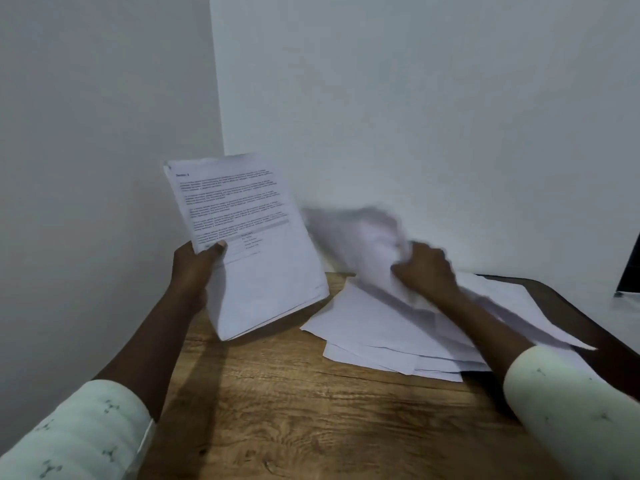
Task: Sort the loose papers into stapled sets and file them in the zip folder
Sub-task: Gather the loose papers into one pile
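The left hand (195,268) grips a thick set of papers (249,244) by its lower left edge, thumb laid across the printed front and the other fingers hidden behind. The set stands nearly upright, tilted a little to the left, above the far left corner of the wooden table (311,410); its bottom corner hangs just over the table top, and I cannot tell whether it touches. The top page carries a heading, several blocks of small text and a ruled grid lower down, none of it readable. The right hand (426,268) is curled round a crumpling sheet (374,233) that sticks up from its fingers toward the wall, above the far middle of the table; hand and sheet are both smeared with blur, so the exact lie of the fingers is unclear, though the sheet is plainly held in them. Under that hand and forearm, on the right half of the table, lies the loose pile of white sheets (381,337), fanned unevenly with corners sticking out toward the near edge and the right. Both forearms wear pale sleeves (86,434) with a small dark motif, ending short of the wrists. Beyond the table's far right corner stands a dark object (629,268), cut off by the frame, which I cannot identify. Plain pale walls (415,98) meet in a corner behind the table's far left
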The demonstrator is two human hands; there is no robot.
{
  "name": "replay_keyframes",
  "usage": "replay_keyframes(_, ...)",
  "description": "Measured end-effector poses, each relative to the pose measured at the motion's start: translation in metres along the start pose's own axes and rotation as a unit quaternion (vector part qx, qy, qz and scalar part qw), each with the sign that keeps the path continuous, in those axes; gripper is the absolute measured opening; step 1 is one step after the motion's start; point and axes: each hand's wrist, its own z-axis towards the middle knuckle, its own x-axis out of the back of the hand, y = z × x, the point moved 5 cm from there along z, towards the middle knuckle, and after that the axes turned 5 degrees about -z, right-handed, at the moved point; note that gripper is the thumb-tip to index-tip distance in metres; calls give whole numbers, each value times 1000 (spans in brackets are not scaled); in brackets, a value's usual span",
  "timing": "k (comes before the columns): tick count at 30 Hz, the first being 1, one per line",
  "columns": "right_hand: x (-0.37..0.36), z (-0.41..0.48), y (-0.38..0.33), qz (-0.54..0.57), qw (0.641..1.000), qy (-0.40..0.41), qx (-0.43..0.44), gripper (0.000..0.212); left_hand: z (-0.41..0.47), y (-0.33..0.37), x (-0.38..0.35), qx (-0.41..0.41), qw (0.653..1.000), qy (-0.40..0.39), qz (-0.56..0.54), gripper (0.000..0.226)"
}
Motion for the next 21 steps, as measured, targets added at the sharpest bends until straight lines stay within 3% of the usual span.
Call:
replay_keyframes(2,35,10,4,189,979,48,-60,40,-1,0,3,9,1000,0,-22,43)
replay_keyframes(4,59,15,3,392,914,40,-101,10,-3,-5,4,30,999,-5,-32,44)
replay_keyframes(5,67,18,0,460,880,21,-113,7,-4,-10,3,52,998,-14,-36,44)
replay_keyframes(7,78,17,-13,549,830,-31,-94,21,-9,-27,-2,134,989,-44,-42,42)
replay_keyframes(11,66,7,-35,671,725,-119,-96,16,-28,-65,-12,278,953,-124,10,41)
replay_keyframes(14,27,-5,-29,668,701,-169,-184,18,-41,-75,-24,303,938,-169,-11,34)
replay_keyframes(17,-20,-19,-4,620,720,-168,-263,16,-47,-78,-28,305,933,-193,-6,35)
replay_keyframes(21,-68,-38,29,592,715,-149,-340,17,-45,-89,-16,328,930,-158,52,31)
